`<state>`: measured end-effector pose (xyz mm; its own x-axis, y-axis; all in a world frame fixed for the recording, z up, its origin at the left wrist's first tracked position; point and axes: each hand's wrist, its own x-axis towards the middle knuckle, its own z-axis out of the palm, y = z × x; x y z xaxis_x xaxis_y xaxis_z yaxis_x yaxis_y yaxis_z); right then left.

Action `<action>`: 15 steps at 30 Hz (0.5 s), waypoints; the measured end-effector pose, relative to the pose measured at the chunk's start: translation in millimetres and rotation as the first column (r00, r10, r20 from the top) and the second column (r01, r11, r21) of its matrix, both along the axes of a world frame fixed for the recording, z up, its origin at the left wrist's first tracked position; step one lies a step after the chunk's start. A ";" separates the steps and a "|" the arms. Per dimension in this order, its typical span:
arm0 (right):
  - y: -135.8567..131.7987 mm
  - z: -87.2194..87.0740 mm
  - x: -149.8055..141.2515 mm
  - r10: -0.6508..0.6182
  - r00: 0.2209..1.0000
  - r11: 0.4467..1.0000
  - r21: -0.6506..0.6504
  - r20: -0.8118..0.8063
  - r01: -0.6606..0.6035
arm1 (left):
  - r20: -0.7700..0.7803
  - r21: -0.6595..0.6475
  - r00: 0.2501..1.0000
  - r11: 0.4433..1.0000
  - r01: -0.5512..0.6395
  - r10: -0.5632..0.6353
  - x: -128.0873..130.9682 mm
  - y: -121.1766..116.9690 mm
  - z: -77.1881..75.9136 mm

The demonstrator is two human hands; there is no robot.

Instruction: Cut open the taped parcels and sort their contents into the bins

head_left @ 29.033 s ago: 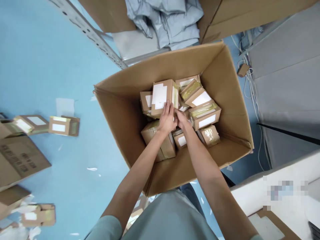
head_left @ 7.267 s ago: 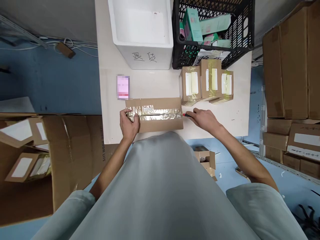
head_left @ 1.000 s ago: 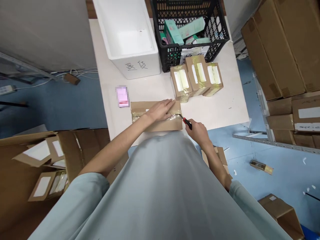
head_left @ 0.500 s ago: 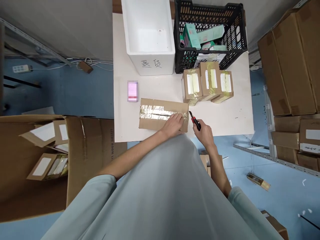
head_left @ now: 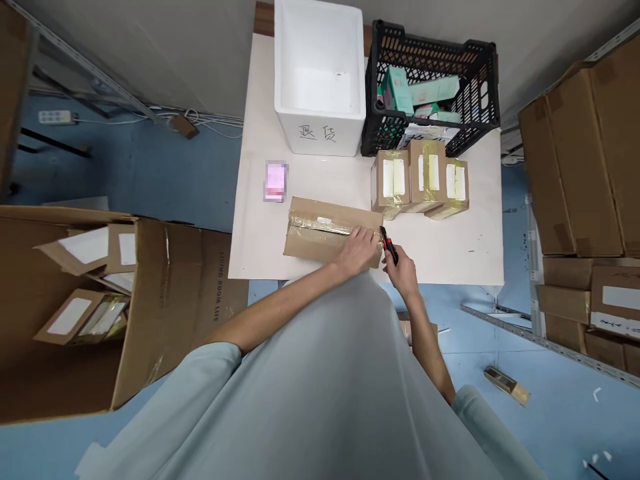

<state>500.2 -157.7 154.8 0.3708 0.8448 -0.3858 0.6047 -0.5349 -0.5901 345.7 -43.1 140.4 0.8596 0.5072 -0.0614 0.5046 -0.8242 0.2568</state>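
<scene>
A taped brown cardboard box (head_left: 316, 235) lies near the front edge of the white table, with a dark slit along the tape on its top. My left hand (head_left: 359, 251) presses on the box's right part, fingers bent over it; their undersides are hidden. In my right hand (head_left: 401, 272) is a red and black utility knife (head_left: 390, 247), fingers closed round its handle. The knife's tip is at the right end of the box, by the tape. Whether the blade is in the tape, I cannot tell.
Behind are a white foam bin (head_left: 320, 133), a black crate (head_left: 373, 123) with green cartons, and several small taped boxes (head_left: 425, 177). A blurred pink item (head_left: 275, 180) lies left. A big open carton (head_left: 175, 293) holds boxes at left; shelved cartons (head_left: 575, 167) stand at right.
My right hand has brought the utility knife left to the box's right end. The box is turned slightly, and my left hand stays on it. The whole view has shifted a little.
</scene>
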 end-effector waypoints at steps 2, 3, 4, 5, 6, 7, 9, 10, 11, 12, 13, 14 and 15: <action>5.9 -4.1 1.2 -0.004 1.000 1.000 0.014 0.004 0.004 | 0.018 0.012 1.000 1.000 -0.006 0.005 1.3 -7.8 2.7; 9.9 -4.6 2.7 -0.007 0.999 1.000 0.018 0.031 0.007 | 0.028 0.008 1.000 1.000 -0.014 0.014 4.6 -11.2 4.1; 14.2 -3.9 4.9 -0.013 0.998 1.000 0.022 0.069 0.011 | 0.037 0.000 0.999 1.000 -0.028 0.028 9.3 -14.1 5.5; 18.6 -1.8 7.9 -0.022 0.993 0.999 0.028 0.114 0.019 | 0.045 -0.009 0.998 0.999 -0.049 0.049 15.0 -16.2 7.0; 22.7 1.7 11.4 -0.036 0.986 0.999 0.038 0.163 0.030 | 0.051 -0.017 0.996 0.997 -0.074 0.075 20.6 -17.4 8.6; 26.0 6.3 15.1 -0.053 0.976 0.998 0.052 0.211 0.043 | 0.058 -0.028 0.993 0.995 -0.098 0.099 24.9 -17.4 10.2; 29.6 18.0 21.7 -0.090 0.954 0.994 0.085 0.287 0.068 | 0.086 -0.074 0.986 0.988 -0.139 0.145 24.8 -12.1 12.5; 29.4 24.3 23.8 -0.107 0.946 0.992 0.101 0.306 0.079 | 0.112 -0.113 0.978 0.981 -0.160 0.173 18.0 -6.4 12.8; 27.9 30.4 24.4 -0.121 0.943 0.989 0.115 0.310 0.089 | 0.148 -0.162 0.967 0.970 -0.183 0.207 5.7 1.3 12.3; 25.2 36.0 23.3 -0.129 0.945 0.988 0.124 0.299 0.095 | 0.189 -0.221 0.947 0.951 -0.216 0.259 -12.3 10.6 10.7; 21.8 40.9 20.1 -0.128 0.952 0.987 0.125 0.279 0.096 | 0.226 -0.271 0.921 0.929 -0.253 0.317 -35.3 20.9 8.1; 17.9 45.0 14.9 -0.120 0.961 0.989 0.115 0.249 0.093 | 0.260 -0.313 0.885 0.901 -0.301 0.386 -62.2 31.4 4.5; 14.1 48.2 7.6 -0.102 0.973 0.992 0.094 0.208 0.084 | 0.285 -0.352 0.842 0.867 -0.353 0.458 -91.2 41.2 -0.1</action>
<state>507.7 -143.6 203.0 0.5154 0.8284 -0.2194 0.6706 -0.5493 -0.4986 254.5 -1.9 140.4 0.5699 0.8216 0.0115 0.6108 -0.4329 0.6630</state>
